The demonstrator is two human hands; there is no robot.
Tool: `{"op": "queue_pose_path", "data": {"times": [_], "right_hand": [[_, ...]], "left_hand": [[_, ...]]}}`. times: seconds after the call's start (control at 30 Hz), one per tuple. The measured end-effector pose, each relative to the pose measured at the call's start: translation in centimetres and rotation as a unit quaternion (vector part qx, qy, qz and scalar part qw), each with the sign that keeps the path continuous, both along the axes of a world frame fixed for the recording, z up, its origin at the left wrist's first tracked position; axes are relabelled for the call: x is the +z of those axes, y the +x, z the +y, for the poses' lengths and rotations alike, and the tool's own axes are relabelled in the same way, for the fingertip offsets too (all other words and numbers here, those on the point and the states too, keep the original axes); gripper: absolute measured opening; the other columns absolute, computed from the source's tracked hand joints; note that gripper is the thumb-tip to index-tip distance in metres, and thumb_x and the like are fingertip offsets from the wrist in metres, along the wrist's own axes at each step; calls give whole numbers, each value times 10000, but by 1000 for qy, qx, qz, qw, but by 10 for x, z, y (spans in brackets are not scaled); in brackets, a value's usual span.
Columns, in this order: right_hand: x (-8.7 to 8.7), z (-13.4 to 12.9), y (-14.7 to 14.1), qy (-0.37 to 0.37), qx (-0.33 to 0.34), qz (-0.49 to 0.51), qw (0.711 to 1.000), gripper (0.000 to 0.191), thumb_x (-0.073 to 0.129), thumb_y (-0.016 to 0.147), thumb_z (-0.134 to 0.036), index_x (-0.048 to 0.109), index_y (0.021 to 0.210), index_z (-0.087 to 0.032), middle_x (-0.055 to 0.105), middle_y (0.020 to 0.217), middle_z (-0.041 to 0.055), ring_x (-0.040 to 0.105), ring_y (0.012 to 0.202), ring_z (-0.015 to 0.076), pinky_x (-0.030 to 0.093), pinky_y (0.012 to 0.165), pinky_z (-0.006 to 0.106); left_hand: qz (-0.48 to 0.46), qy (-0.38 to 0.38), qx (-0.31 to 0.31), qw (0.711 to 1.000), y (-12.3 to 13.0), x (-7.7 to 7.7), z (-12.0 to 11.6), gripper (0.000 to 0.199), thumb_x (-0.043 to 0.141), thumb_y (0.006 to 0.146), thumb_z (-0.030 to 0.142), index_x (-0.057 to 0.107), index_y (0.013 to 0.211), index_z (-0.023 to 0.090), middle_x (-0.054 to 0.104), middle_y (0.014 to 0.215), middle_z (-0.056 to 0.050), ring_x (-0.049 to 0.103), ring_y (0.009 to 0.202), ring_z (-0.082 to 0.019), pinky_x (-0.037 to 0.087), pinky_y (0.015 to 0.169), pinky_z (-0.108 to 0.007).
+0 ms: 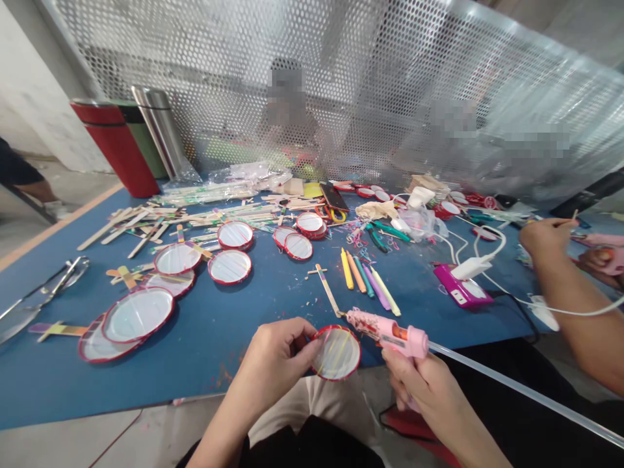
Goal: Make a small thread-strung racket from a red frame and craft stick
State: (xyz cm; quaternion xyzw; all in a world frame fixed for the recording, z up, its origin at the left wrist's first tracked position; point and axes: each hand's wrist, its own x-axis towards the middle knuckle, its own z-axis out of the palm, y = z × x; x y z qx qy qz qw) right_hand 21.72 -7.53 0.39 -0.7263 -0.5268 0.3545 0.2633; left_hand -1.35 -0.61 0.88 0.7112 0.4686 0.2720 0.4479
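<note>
My left hand pinches the rim of a small round disc with a red edge and a pale, translucent face, held just over the table's front edge. In my right hand is a pink hot glue gun, a long clear glue stick trailing out of its back. The gun's nozzle points left, at the near end of a coloured wooden craft stick lying on the blue table; whether they touch I cannot tell. A short crosspiece lies across that stick's far end.
Several red-rimmed discs lie to the left, some with craft sticks. Markers, pliers and a purple power strip are ahead. Tumblers stand at back left before a perforated metal screen. A co-worker's arm reaches in at right.
</note>
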Motion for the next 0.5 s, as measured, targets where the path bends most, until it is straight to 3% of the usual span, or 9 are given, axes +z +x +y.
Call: {"op": "queue_pose_path", "data": {"times": [0.5], "right_hand": [[2, -1, -5, 12, -33, 85, 996, 479, 469, 842, -626, 493, 616, -204, 418, 420, -56, 458, 370, 113, 437, 397, 228]], "left_hand": [[4, 7, 1, 1000, -1, 3, -2, 239, 517, 855, 315, 685, 748, 182, 676, 622, 4, 555, 554, -106, 374, 533, -199]]}}
